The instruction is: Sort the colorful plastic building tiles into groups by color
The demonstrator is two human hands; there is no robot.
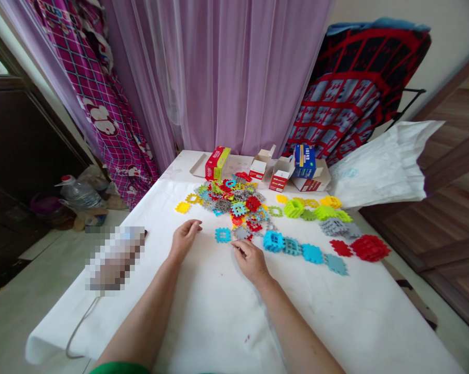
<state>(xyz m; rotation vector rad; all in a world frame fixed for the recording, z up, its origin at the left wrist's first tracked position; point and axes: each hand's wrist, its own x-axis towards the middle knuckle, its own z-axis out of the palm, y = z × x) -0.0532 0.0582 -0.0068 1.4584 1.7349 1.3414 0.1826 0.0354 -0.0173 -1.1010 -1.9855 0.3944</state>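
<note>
A blue square toothed tile (pixel 223 235) with a window-like middle lies flat on the white table between my hands. To its left, my left hand (pixel 185 240) rests with fingers curled together and no piece showing in them. At the tile's lower right corner, my right hand (pixel 253 261) is closed in a pinch; whatever it may hold is hidden. Just beyond is a mixed pile of toothed tiles (pixel 238 196) in grey, red, blue, green and yellow. Right of my right hand run a blue tile stack (pixel 273 241) and flat blue tiles (pixel 312 253).
Farther right are green tiles (pixel 294 208), grey tiles (pixel 334 227), yellow tiles (pixel 331 202) and a red stack (pixel 370 248). Small boxes (pixel 218 163) and a white bag (pixel 386 166) stand along the back. A blurred-out object (pixel 115 259) with a cable lies left.
</note>
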